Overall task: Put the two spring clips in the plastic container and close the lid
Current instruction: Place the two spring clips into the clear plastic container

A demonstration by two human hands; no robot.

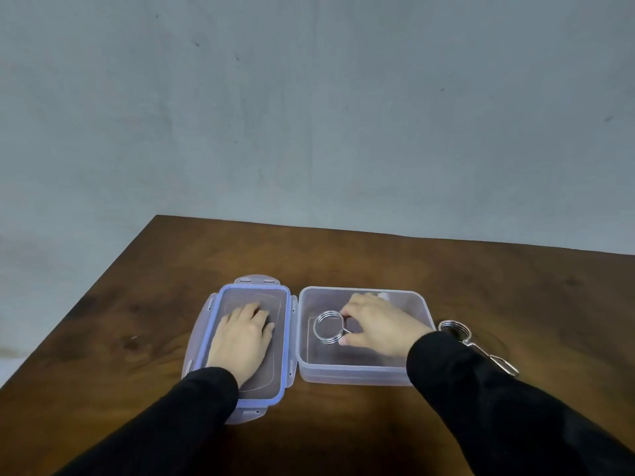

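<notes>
A clear plastic container (360,371) stands open on the wooden table. Its lid (285,338), clear with a blue rim and latches, lies upside down just left of it. My left hand (240,338) rests flat on the lid, fingers spread, holding nothing. My right hand (374,329) reaches inside the container and pinches the handles of a silver spring clip (328,327), whose coil sits low in the box. A second silver spring clip (476,347) lies on the table right of the container, partly hidden behind my right sleeve.
The brown wooden table (343,255) ends at a far edge in front of a grey wall. Its left edge runs diagonally toward me. Bare wood stretches beyond and to both sides of the container.
</notes>
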